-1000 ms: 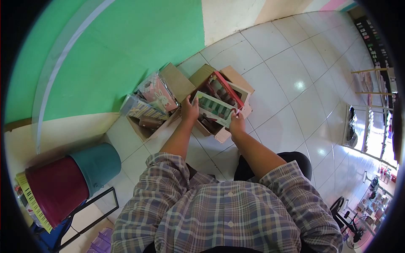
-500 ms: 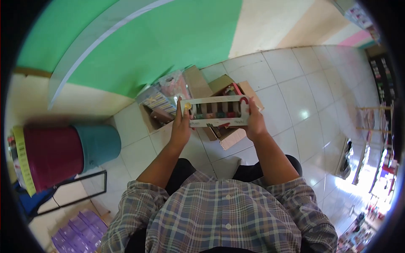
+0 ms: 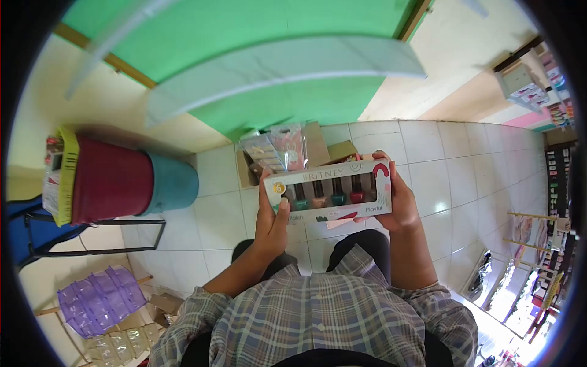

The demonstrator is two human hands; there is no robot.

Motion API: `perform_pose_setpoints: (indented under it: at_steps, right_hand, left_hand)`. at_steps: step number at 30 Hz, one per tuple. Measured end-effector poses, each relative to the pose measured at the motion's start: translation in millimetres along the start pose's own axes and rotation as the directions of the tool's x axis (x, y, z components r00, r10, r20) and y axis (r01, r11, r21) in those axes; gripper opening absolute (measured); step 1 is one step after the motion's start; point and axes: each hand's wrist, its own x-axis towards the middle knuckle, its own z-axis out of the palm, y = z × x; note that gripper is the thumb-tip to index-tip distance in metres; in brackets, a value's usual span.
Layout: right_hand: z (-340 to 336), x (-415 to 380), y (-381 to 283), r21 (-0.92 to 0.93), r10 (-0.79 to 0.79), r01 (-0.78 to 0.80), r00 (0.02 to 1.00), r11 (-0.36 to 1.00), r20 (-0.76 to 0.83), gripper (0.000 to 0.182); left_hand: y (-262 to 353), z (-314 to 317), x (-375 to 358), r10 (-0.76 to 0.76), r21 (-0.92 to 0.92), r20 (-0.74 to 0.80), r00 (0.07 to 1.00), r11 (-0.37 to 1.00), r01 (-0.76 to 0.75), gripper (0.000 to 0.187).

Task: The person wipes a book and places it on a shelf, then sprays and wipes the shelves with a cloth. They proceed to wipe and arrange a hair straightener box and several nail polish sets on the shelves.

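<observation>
A white windowed box (image 3: 339,215) marked BRITNEY is held up between both hands, its front toward me. Small bottles with dark caps (image 3: 338,191) show through the window, in green, pink and red. My left hand (image 3: 273,223) grips the left end, its thumb over the front. Around the right end, my right hand (image 3: 400,199) is closed, with fingertips at the top and bottom edges. Beyond the box, an open carton (image 3: 317,144) on the floor holds plastic-wrapped packs (image 3: 287,147). Another carton (image 3: 342,150) beside it is partly hidden by the held box.
Maroon (image 3: 113,180) and teal (image 3: 174,183) tubs lie at the left, near a blue chair (image 3: 21,229) with a dark frame. A purple plastic organizer (image 3: 103,300) is at the lower left. A white shelf (image 3: 287,64) juts from the green wall. Goods racks (image 3: 538,244) stand right.
The view has tilted up and shifted, showing more wall and shelf. The box is nearer and larger, with its front turned more toward me. Both hands still hold it.
</observation>
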Motion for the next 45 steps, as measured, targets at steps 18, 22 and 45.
perform_pose_setpoints:
  at_steps: [18,22,45]
  right_hand:
    - [340,-152,-160,0.131,0.132,-0.206,0.893,0.97,0.43,0.06]
    - [352,-165,-155,0.068,0.112,-0.162,0.877,0.985,0.467,0.069]
    - [621,-23,-329,-0.21,-0.5,0.864,0.446,0.457,0.743,0.044]
  left_hand:
    - [449,-48,-31,0.137,0.112,0.035,0.99,0.984,-0.14,0.066]
    - [482,-64,-36,0.167,0.223,0.112,0.98,0.956,-0.189,0.067]
    - [691,-152,117,0.686,0.423,-0.141,0.713,0.693,-0.583,0.07]
